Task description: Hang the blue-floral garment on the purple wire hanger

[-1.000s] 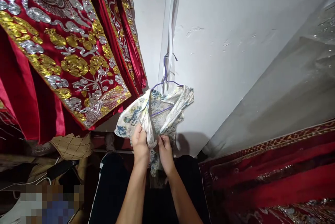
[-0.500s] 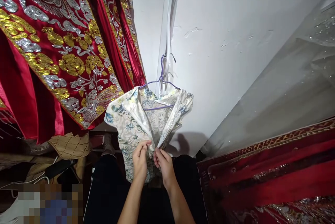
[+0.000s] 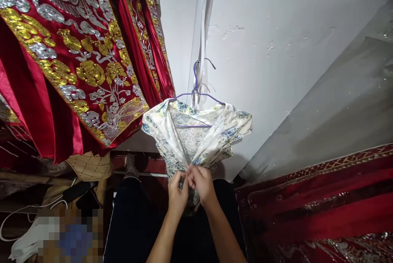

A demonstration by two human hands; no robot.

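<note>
Red robe: a red satin garment with gold and silver embroidered flowers (image 3: 76, 62) is seen hanging at the far left, its hem just beside the small dress.
Left hand: the left hand (image 3: 178, 191) is closed in a pinch on the left front edge of the small white silk dress with blue and yellow floral print (image 3: 196, 138), low on the opening.
Right hand: the right hand (image 3: 202, 183) is closed in a pinch on the opposite front edge; both sets of fingertips are brought together and touch at the middle.
Dress, place: the dress is hung on a thin purple wire hanger (image 3: 196, 97) against the white wall (image 3: 276, 50), at the centre of the view, just beyond the hands and above the dark trousers (image 3: 138, 222).
Dress, look: short cap sleeves are spread to either side; the front lies open in a V from the collar down to the pinch, with the pale lining shown inside. The fabric is glossy and creased.
Step in hand: the two edges appear to be closed together; it is judged best done with the edges kept level and lightly taut, so that the slippery silk is not pulled off the hanger.
Red cloth: a red fabric with a gold patterned border (image 3: 322, 209) is spread at the near right.
</note>
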